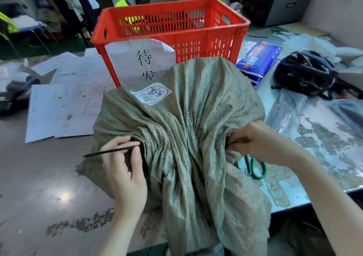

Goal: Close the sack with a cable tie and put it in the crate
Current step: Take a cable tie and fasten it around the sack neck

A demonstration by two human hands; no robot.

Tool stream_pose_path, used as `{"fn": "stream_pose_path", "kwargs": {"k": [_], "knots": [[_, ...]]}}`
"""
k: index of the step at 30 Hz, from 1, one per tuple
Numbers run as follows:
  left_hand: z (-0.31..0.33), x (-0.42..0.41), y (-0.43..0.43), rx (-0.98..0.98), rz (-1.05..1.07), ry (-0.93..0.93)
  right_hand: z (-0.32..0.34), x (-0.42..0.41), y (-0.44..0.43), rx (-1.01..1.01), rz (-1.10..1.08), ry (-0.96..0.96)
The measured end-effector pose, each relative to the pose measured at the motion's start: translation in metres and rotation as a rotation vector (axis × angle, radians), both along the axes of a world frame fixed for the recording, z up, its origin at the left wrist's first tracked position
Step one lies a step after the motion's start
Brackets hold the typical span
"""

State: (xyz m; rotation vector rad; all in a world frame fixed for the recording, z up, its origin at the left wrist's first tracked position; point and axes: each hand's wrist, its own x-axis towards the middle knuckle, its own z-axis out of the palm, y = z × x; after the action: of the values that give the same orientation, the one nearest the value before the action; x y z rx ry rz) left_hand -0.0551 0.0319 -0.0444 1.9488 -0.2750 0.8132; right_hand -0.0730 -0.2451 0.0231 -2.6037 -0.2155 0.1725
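1. Woven green sack (186, 118) lies on the table (49, 177) near us, just before the red crate (170, 19); soft, bulky, creased.
2. Our left hand (125, 169) pinches the thin black cable tie (110, 151) at the left gather.
3. Our right hand (259, 141) curls its fingers into the right bunch of cloth.
4. We judge the gathered neck the best hold; loose weave may slip.

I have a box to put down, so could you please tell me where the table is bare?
Bare: the near-left table, between the papers, the sack and the left hand. A smaller patch lies right of the scissors. Crowded: around the crate, and by the helmet and bags.
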Motion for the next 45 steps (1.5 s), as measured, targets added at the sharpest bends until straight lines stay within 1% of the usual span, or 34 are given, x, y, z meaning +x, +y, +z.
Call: {"fn": "stream_pose_path", "kwargs": {"k": [2, 3, 4, 6, 7, 8, 9, 10, 11, 12, 13, 15, 16, 17, 18, 19, 21, 24, 26, 30, 35, 41, 45], "knots": [[0.001, 0.005, 0.0, 0.0, -0.048, 0.034, 0.003, -0.001, -0.004, 0.133, -0.083, -0.12], [0.001, 0.008, 0.0, -0.017, -0.073, 0.067, 0.005, -0.001, -0.004, 0.252, -0.132, -0.152], [0.001, 0.01, -0.001, -0.04, -0.09, 0.11, 0.008, -0.002, -0.005, 0.426, -0.178, -0.15], [0.001, 0.015, -0.004, -0.097, -0.11, 0.193, 0.014, -0.002, -0.002, 0.848, -0.252, -0.093], [0.001, 0.017, -0.007, -0.121, -0.128, 0.221, 0.015, -0.003, -0.001, 0.993, -0.279, -0.069], [0.001, 0.02, -0.011, -0.139, -0.155, 0.245, 0.014, -0.002, 0.0, 1.069, -0.293, -0.039], [0.002, 0.022, -0.015, -0.15, -0.183, 0.267, 0.012, -0.002, 0.002, 1.086, -0.288, -0.017], [0.004, 0.024, -0.018, -0.16, -0.206, 0.288, 0.009, -0.001, 0.006, 1.048, -0.281, -0.001], [0.005, 0.026, -0.022, -0.166, -0.219, 0.301, 0.005, 0.0, 0.011, 0.968, -0.267, -0.002], [0.006, 0.028, -0.025, -0.166, -0.222, 0.309, -0.001, 0.001, 0.017, 0.839, -0.267, -0.04], [0.007, 0.029, -0.027, -0.162, -0.222, 0.316, -0.009, 0.002, 0.021, 0.652, -0.281, -0.145], [0.008, 0.029, -0.027, -0.16, -0.223, 0.326, -0.022, 0.005, 0.03, 0.24, -0.302, -0.467], [0.006, 0.029, -0.026, -0.159, -0.22, 0.333, -0.025, 0.005, 0.033, 0.091, -0.299, -0.622], [0.004, 0.029, -0.022, -0.155, -0.213, 0.339, -0.025, 0.006, 0.034, 0.007, -0.283, -0.733], [0.002, 0.029, -0.019, -0.146, -0.203, 0.344, -0.025, 0.006, 0.033, -0.024, -0.256, -0.8], [-0.001, 0.03, -0.017, -0.128, -0.192, 0.345, -0.024, 0.008, 0.032, -0.026, -0.226, -0.832], [-0.006, 0.03, -0.013, -0.092, -0.183, 0.342, -0.021, 0.01, 0.03, 0.02, -0.189, -0.813], [-0.003, 0.028, -0.014, -0.07, -0.187, 0.314, -0.019, 0.013, 0.031, 0.211, -0.222, -0.653], [0.003, 0.027, -0.017, -0.042, -0.194, 0.283, -0.019, 0.016, 0.033, 0.294, -0.248, -0.609], [0.014, 0.033, -0.024, -0.014, -0.236, 0.21, -0.015, 0.025, 0.039, 0.306, -0.253, -0.633], [0.025, 0.046, -0.037, 0.001, -0.269, 0.157, -0.01, 0.042, 0.047, 0.405, -0.304, -0.598], [0.031, 0.062, -0.05, 0.004, -0.265, 0.154, -0.021, 0.06, 0.059, 0.491, -0.325, -0.577], [0.032, 0.072, -0.057, 0.047, -0.264, 0.135, -0.032, 0.068, 0.068, 0.518, -0.342, -0.571]]}}
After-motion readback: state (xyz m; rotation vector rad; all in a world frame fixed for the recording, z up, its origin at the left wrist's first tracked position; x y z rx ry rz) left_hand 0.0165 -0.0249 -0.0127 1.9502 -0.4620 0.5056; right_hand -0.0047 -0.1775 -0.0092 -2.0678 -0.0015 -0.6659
